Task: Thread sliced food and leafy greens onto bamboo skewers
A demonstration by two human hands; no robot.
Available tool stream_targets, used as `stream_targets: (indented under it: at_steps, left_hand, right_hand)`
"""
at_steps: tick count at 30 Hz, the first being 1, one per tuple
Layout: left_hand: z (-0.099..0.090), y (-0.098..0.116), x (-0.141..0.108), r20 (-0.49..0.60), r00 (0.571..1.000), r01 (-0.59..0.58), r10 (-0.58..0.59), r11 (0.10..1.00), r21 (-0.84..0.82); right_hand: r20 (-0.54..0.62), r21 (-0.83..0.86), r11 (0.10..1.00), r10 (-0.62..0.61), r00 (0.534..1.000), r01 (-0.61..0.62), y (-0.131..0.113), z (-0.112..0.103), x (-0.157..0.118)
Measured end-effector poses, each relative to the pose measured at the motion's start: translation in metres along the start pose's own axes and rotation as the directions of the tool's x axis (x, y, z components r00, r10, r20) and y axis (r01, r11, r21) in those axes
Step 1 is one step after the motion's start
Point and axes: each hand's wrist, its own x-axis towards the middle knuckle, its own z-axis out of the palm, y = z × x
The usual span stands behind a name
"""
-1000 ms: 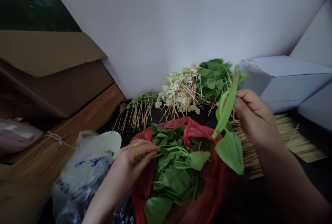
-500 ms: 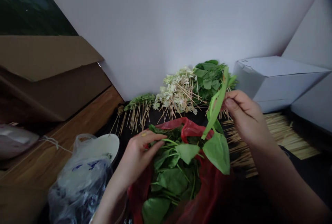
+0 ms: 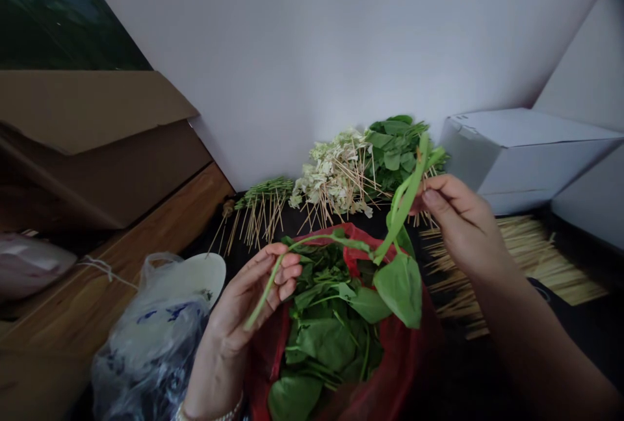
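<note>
My left hand [image 3: 251, 297], palm turned up, has its fingers curled round a leafy green stem [image 3: 312, 237]. This stem arches above the red plastic bag [image 3: 402, 369] towards the right hand. Thumb and fingers of my right hand [image 3: 461, 229] are pinched on a thin skewer, partly hidden, bearing folded leafy greens [image 3: 407, 206]. From that bunch a broad leaf [image 3: 402, 288] hangs over the bag's right rim. Loose greens [image 3: 326, 343] fill the open bag beneath both hands.
Along the wall lie skewered green pods [image 3: 268, 190], pale cabbage-like skewers [image 3: 334, 171] and leafy skewers [image 3: 397, 148]. Bare skewers [image 3: 546, 258] lie at right by a white box [image 3: 536, 148]. At left are a white bowl [image 3: 209, 271], a clear plastic bag [image 3: 151, 343] and a cardboard box [image 3: 102, 174].
My left hand has turned palm up and lifted a stem out of the bag's greens. The right hand holds its skewer in nearly the same place.
</note>
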Motion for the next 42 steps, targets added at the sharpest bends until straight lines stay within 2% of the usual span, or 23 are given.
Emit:
stream_targets:
  at_steps: [3,6,8,10,12,13,14,15,17,20,24,28,30,32,34,38,42]
  left_hand:
    - [-0.005,0.000,-0.001,-0.050,0.996,-0.069,0.070,0.998,0.009]
    - [-0.006,-0.001,-0.003,-0.092,0.964,-0.234,0.251,0.958,0.168]
    - [-0.005,0.000,-0.004,-0.096,0.903,-0.369,0.419,0.869,0.330]
    - [-0.002,0.002,-0.008,-0.112,0.806,-0.456,0.582,0.729,0.511]
    - [0.004,0.006,-0.013,-0.145,0.711,-0.464,0.688,0.613,0.639]
    - [0.008,0.008,-0.017,-0.160,0.680,-0.463,0.716,0.588,0.663]
    - [0.013,0.011,-0.021,-0.175,0.667,-0.466,0.724,0.589,0.660]
    - [0.019,0.014,-0.025,-0.192,0.670,-0.470,0.718,0.609,0.639]
    - [0.030,0.020,-0.032,-0.225,0.703,-0.466,0.675,0.676,0.571]
    - [0.040,0.027,-0.037,-0.207,0.790,-0.446,0.577,0.773,0.451]
    - [0.033,0.022,-0.027,-0.103,0.895,-0.374,0.435,0.854,0.361]
    - [0.021,-0.003,-0.011,-0.063,0.973,-0.195,0.223,0.933,0.302]
    - [0.018,-0.016,-0.005,-0.054,0.985,-0.143,0.163,0.955,0.260]
    - [0.018,-0.023,-0.002,-0.053,0.985,-0.147,0.162,0.965,0.216]
    - [0.019,-0.026,0.001,-0.058,0.984,-0.157,0.170,0.969,0.189]
    - [0.022,-0.027,0.006,-0.110,0.971,-0.187,0.211,0.963,0.196]
    - [0.022,-0.031,0.009,-0.187,0.950,-0.208,0.250,0.953,0.219]
  right_hand:
    - [-0.001,-0.006,1.000,0.005,1.000,-0.005,0.001,-0.001,0.000]
    - [0.010,0.002,1.000,0.005,1.000,-0.005,0.000,0.000,0.000]
    - [0.015,0.007,1.000,0.001,1.000,-0.001,-0.001,0.000,-0.001]
    - [0.020,0.005,1.000,-0.002,1.000,0.002,-0.002,0.002,-0.001]
    - [0.023,-0.002,1.000,-0.004,1.000,0.004,-0.005,0.003,-0.001]
    - [0.025,-0.006,1.000,-0.004,1.000,0.004,-0.006,0.004,0.000]
    - [0.027,-0.007,1.000,-0.003,1.000,0.003,-0.007,0.004,0.000]
    - [0.031,-0.004,1.000,-0.003,1.000,0.003,-0.008,0.005,0.000]
    - [0.051,0.013,1.000,-0.003,0.999,0.003,-0.009,0.006,0.000]
    - [0.090,0.032,0.999,0.007,0.996,-0.010,-0.011,0.007,-0.001]
    - [0.129,0.045,0.998,0.036,0.991,-0.042,-0.011,0.009,-0.003]
    - [0.247,0.005,0.997,0.078,0.966,-0.082,-0.009,0.008,-0.005]
    - [0.366,-0.076,0.994,0.100,0.925,-0.077,-0.009,0.008,-0.006]
    - [0.486,-0.170,0.985,0.121,0.865,-0.043,-0.010,0.009,-0.007]
    - [0.554,-0.237,0.971,0.125,0.823,0.012,-0.011,0.013,-0.009]
    - [0.581,-0.271,0.956,0.074,0.811,0.107,-0.014,0.027,-0.015]
    - [0.600,-0.269,0.954,0.058,0.798,0.132,-0.015,0.038,-0.022]
